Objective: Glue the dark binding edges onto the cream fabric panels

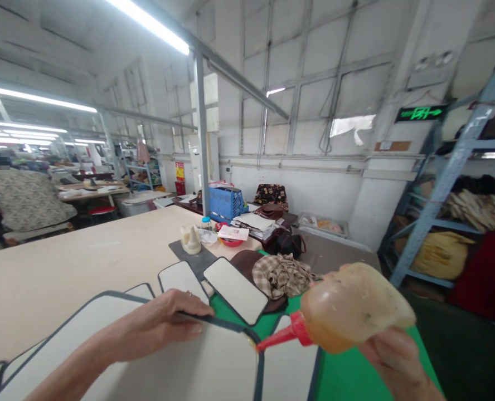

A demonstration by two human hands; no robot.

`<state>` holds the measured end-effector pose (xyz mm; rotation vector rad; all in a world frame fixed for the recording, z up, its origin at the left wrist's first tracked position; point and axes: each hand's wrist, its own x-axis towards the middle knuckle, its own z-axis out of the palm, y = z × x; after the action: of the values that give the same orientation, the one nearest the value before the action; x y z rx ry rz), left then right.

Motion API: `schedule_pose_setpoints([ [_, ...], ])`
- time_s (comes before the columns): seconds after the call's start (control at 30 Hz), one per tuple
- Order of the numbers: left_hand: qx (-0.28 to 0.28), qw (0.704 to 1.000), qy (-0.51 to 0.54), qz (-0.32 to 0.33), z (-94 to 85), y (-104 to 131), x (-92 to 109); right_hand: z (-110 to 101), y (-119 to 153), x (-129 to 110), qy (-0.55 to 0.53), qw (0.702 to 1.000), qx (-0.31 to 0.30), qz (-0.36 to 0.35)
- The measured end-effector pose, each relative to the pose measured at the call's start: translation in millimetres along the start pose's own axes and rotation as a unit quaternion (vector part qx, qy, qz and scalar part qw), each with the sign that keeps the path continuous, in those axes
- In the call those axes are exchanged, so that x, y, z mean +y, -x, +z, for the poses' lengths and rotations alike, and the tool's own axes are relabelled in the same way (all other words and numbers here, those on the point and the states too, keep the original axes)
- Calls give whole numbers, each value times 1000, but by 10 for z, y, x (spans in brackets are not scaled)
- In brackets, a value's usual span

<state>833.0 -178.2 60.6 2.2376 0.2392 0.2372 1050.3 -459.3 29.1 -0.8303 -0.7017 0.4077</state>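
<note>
My left hand (pixel 164 320) pinches the upper edge of a large white panel (pixel 214 362) with a dark rim and rounded corner. In my right hand (pixel 392 353) is a translucent squeeze bottle (pixel 356 306) of amber liquid, tilted so its red nozzle (pixel 278 337) points down to the left. The nozzle tip is at the panel's rounded corner, where a yellowish streak shows on the rim. Behind lie smaller dark-edged white panels, one (pixel 237 289) on the green surface (pixel 343 373) and another (pixel 183 281) beside it.
A checked cloth bundle (pixel 281 275) lies beyond the panels. Farther back stand a cream-coloured container (pixel 190 239), a blue-lidded jar (pixel 206 223) and a blue basket (pixel 226 204). A metal shelf rack (pixel 452 184) rises at right. Another person (pixel 22 195) sits at far left.
</note>
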Motion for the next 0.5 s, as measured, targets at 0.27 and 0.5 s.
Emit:
schedule_pose_setpoints([
  [0.27,16,999,25,26,128,-339,-209,-373,155,-5,11,992,121,-45],
  [0.5,-61,998,-11,12,239,-815,87,-533,327,-250,61,982,158,-82],
])
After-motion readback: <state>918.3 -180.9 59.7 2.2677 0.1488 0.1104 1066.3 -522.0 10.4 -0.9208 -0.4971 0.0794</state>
